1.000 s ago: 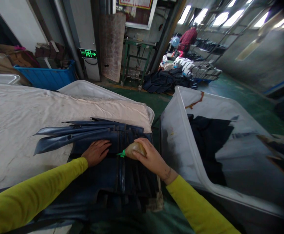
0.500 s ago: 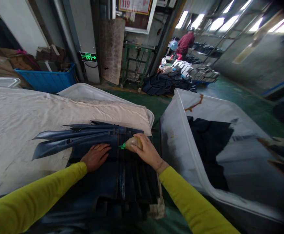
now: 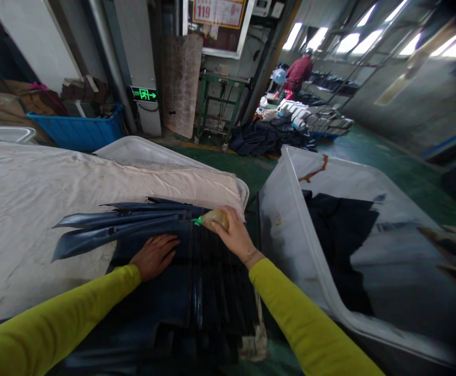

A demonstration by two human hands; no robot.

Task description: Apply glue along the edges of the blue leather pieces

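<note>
Dark blue sheets (image 3: pixel 149 292), which look like leather or coated cloth, lie in overlapping layers in front of me. My left hand (image 3: pixel 156 256) rests flat on the top sheet, fingers stretched out. Closed around a squeeze bottle (image 3: pixel 214 220) is my right hand (image 3: pixel 233 232). The bottle is yellowish-brown with a green nozzle, tipped on its side and pointing left over the seam-like edge of the sheets. Whether the nozzle touches the sheet I cannot tell. Folded dark blue strips (image 3: pixel 94 235) fan out to the left beyond my left hand.
Pale cloth (image 3: pixel 55 188) covers the work surface. To the right stands a white bin (image 3: pixel 294 224) with dark pieces (image 3: pixel 337 219) inside. A blue tub (image 3: pixel 82 130), a green metal stand (image 3: pixel 220 104) and a dark heap (image 3: pixel 270 136) are behind. A person (image 3: pixel 299 73) in red bends far off.
My right hand has moved the bottle away from me along the sheet's edge, toward the far side. My left hand stays in place on the sheet. The view has tilted slightly.
</note>
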